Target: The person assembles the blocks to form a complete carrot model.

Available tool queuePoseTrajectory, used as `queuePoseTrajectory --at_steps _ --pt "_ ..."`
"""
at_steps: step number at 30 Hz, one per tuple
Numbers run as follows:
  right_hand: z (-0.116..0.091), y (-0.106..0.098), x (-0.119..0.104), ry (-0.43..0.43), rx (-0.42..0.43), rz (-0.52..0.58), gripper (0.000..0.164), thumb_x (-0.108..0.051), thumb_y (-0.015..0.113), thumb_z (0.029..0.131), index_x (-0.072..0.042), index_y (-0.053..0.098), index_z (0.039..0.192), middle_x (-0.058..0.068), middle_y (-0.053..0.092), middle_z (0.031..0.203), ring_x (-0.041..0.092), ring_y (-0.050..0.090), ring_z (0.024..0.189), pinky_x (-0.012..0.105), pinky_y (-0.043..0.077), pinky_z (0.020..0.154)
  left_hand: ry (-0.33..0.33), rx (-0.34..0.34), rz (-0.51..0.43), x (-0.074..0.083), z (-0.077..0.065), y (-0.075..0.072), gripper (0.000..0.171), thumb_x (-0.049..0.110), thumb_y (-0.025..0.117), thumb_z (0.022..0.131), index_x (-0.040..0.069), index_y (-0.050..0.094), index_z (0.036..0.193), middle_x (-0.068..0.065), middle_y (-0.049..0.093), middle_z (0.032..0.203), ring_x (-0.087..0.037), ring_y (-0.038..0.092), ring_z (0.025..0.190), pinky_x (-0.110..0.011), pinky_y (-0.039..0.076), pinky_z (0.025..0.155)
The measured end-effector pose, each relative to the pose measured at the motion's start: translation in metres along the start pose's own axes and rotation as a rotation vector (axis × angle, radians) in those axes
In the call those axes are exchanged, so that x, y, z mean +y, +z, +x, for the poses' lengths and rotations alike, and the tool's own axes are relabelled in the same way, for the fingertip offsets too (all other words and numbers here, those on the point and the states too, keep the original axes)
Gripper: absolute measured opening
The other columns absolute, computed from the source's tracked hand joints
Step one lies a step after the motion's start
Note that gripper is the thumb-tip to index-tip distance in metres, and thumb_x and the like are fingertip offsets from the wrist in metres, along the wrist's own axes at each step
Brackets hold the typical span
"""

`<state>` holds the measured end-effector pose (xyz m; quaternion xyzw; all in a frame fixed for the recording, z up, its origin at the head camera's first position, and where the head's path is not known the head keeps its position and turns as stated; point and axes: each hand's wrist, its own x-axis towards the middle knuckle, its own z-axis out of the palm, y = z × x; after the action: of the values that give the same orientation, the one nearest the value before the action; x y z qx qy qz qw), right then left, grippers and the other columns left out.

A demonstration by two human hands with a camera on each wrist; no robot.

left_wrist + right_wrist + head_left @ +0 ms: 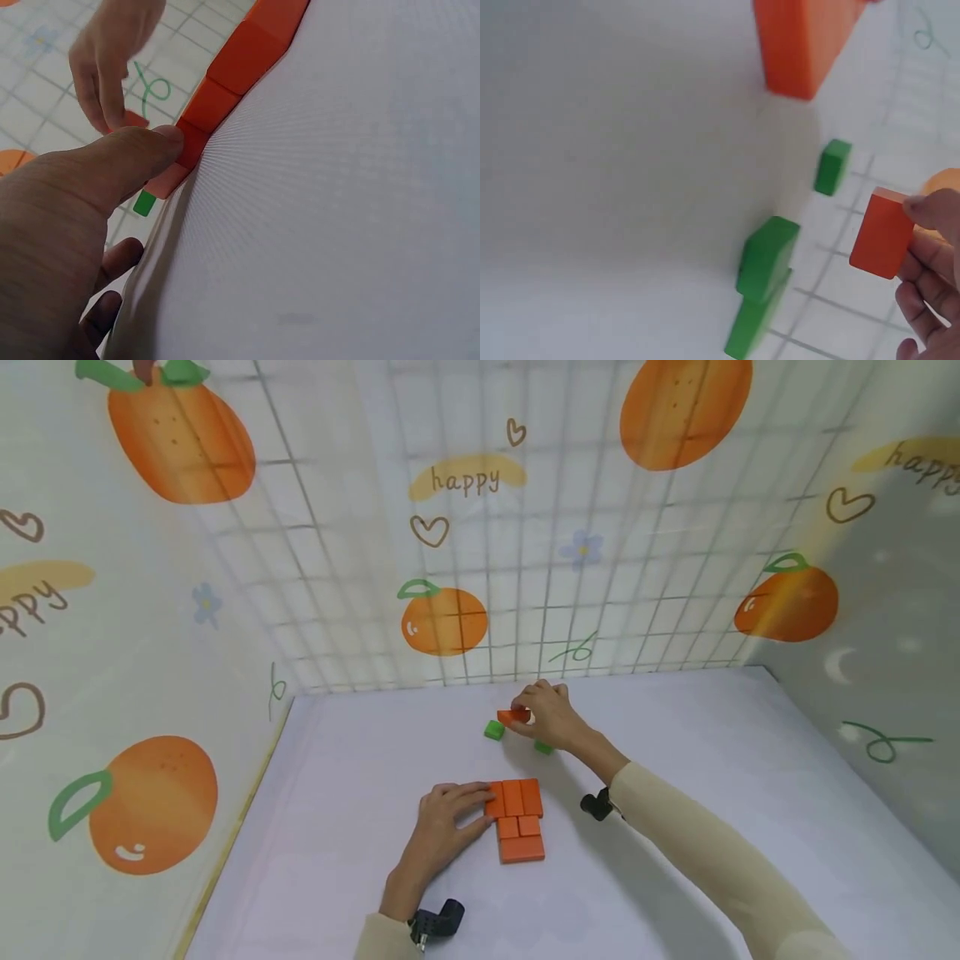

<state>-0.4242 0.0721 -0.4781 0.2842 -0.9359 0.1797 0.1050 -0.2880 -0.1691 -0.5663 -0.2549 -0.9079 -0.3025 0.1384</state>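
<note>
Sheeting printed with oranges, hearts, small blue flowers and the word "happy" is closing in a pale tabletop at the left, back and right, with dark grid lines showing on the back face. A thin yellowish strip is running along the tabletop's left edge, and a soft shadow is falling beneath the right arm. Toward the back, the right hand is pinching an orange block between thumb and fingers, holding it above the surface near some green blocks, one of which the hand is partly covering in the head view. Nearer the person, laid orange blocks are lying flat together: three side by side, two smaller ones below, and another across the bottom. The left hand is resting at their upper left side, its thumb and fingers spreading apart and touching the leftmost block
</note>
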Motion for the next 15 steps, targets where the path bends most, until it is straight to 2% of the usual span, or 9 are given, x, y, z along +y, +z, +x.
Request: queuePoseTrajectory --at_steps 7,15 --pt "-0.038 -0.022 -0.018 -0.074 0.042 0.019 0.022 -0.026 0.080 0.086 -0.014 0.075 0.103 -0.002 0.069 0.107 0.020 0.051 0.105 0.046 0.031 0.083 -0.001 -0.018 -0.004 0.002 0.000 -0.004 0.036 0.035 0.073 0.092 0.025 0.070 0.127 0.011 0.061 0.136 -0.021 0.050 0.117 -0.051 0.036 0.095" --pt "-0.081 -0.037 -0.039 -0.140 0.043 0.038 0.017 -0.025 0.080 0.085 -0.018 0.074 0.099 -0.007 0.068 0.101 0.016 0.051 0.104 0.044 0.030 0.084 -0.013 -0.019 -0.009 0.003 0.001 -0.004 0.036 0.036 0.072 0.093 0.026 0.070 0.128 0.010 0.061 0.136 -0.020 0.050 0.116 -0.052 0.036 0.096"
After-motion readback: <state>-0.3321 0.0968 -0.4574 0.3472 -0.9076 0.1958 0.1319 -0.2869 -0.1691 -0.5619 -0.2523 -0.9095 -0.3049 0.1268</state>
